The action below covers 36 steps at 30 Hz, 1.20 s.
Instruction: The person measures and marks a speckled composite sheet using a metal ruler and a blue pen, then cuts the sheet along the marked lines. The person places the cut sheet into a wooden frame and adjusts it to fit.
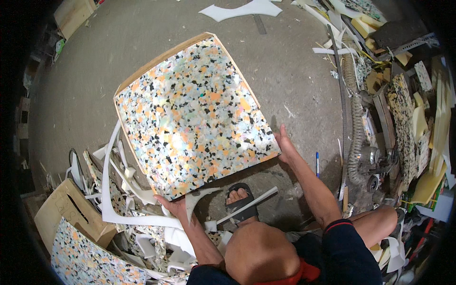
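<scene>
Knee (261, 251) foremost, left hand (176, 206) and right hand (287, 146) each clasped a corner of the speckled foam panel (185, 114), just beyond the grip; foam already covered its wooden frame (161, 65), remaining work unclear.

scuffed grey floor (304, 71), tan panel (72, 18) upper left, clutter (420, 124) heaped right
</scene>
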Motion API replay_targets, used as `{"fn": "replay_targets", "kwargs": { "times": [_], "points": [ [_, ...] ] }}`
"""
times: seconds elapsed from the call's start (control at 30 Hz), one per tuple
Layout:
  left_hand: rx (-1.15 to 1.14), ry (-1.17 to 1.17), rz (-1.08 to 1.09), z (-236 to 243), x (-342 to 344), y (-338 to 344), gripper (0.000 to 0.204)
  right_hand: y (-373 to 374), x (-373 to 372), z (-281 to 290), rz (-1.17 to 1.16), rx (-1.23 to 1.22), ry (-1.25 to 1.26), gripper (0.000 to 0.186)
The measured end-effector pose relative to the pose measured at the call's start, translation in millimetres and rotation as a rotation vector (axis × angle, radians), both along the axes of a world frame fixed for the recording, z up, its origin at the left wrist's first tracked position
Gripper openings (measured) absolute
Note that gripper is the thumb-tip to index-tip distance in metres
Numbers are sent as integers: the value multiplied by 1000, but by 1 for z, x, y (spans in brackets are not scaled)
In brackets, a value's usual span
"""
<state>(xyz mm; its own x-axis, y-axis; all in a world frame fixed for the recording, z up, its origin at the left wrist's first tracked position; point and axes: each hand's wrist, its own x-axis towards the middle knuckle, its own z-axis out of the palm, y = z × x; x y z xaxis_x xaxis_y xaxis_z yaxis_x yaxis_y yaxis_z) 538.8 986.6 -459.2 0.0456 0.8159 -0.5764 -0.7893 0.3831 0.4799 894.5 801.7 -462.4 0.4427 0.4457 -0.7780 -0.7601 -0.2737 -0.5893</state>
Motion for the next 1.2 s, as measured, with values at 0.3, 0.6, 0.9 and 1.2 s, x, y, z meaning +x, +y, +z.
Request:
{"fn": "replay_targets", "kwargs": {
  "times": [0.3,0.6,0.9,1.2],
  "points": [
    [336,-200,-78,-106,-44,-36,88,-52,13,-72,80,521,131,125],
    [641,42,-189,174,-47,118,44,91,28,243,122,707,-384,100],
    [537,345,-7,325,9,235,33,225,27,364,157,624,-872,67],
    [755,364,-2,309,-16,290,34,259,15,368,96,529,-983,59]
  ]
}}
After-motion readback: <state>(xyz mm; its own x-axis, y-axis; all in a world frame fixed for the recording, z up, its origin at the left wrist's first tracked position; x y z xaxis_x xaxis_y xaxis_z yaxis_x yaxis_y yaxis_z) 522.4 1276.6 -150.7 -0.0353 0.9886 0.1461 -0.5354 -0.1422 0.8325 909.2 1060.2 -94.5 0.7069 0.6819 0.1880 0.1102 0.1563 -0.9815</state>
